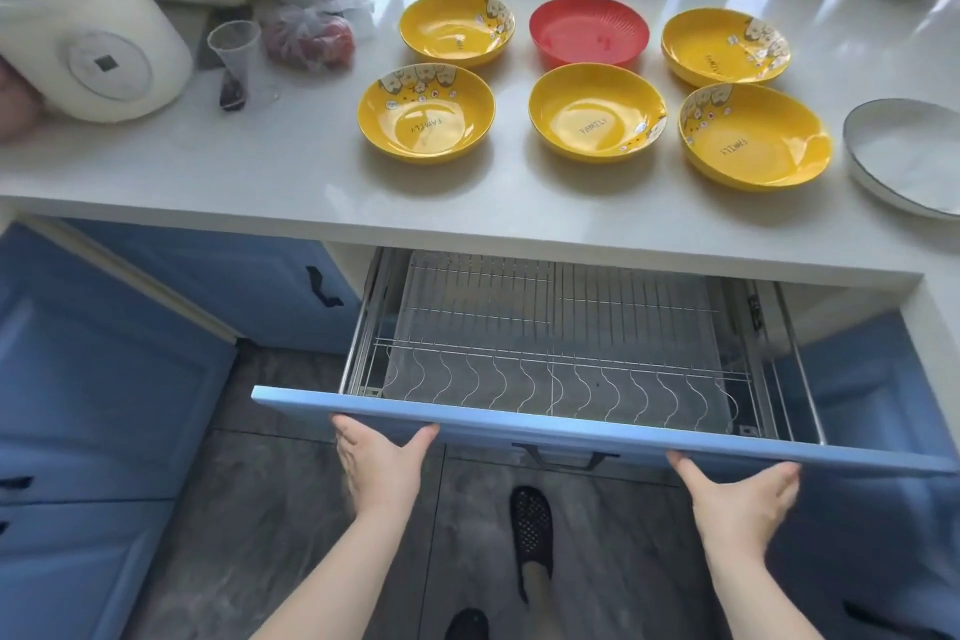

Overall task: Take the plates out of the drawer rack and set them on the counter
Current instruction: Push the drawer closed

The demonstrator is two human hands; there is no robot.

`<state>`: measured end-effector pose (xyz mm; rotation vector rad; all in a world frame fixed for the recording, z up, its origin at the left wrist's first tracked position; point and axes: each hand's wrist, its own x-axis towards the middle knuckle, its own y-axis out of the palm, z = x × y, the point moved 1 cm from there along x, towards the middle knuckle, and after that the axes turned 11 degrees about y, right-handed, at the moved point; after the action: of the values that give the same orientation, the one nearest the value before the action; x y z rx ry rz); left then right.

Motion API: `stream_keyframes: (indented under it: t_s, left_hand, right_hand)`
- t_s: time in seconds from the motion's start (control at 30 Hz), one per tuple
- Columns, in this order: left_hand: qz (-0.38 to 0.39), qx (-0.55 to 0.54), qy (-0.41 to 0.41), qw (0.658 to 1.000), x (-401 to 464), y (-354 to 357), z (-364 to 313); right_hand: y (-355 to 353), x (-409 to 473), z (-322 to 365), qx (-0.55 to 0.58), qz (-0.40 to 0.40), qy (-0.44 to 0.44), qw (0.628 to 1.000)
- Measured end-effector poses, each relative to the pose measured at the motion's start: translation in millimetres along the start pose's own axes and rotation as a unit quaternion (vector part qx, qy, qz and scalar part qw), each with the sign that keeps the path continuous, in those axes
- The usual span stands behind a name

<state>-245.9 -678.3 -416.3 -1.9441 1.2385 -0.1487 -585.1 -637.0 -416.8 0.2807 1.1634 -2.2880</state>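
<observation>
At the lower centre of the frame, the left hand [382,465] and right hand [740,496] are pressed open-palmed, gripping nothing, against the drawer front [519,426]; the wire rack [561,359] is empty, so closing is judged next.

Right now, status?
Both hands, left and right, open against drawer front. Rack empty. Seven plates on counter. Nothing blocking.
</observation>
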Motion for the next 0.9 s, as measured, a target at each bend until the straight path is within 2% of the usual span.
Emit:
stream_keyframes:
  t_s: [0.4, 0.63, 0.9]
  left_hand:
    - [-0.026, -0.009, 0.016, 0.999, 84, 37, -78]
    - [-0.016, -0.025, 0.039, 0.999, 136, 51, -117]
    - [0.008, -0.041, 0.028, 0.999, 159, 64, -137]
  right_hand:
    - [47, 61, 94, 0.008, 0.011, -0.012, 1.0]
    - [78, 93, 145, 0.024, 0.018, -0.035, 0.999]
    - [98, 114, 160, -0.016, 0.029, -0.015, 0.999]
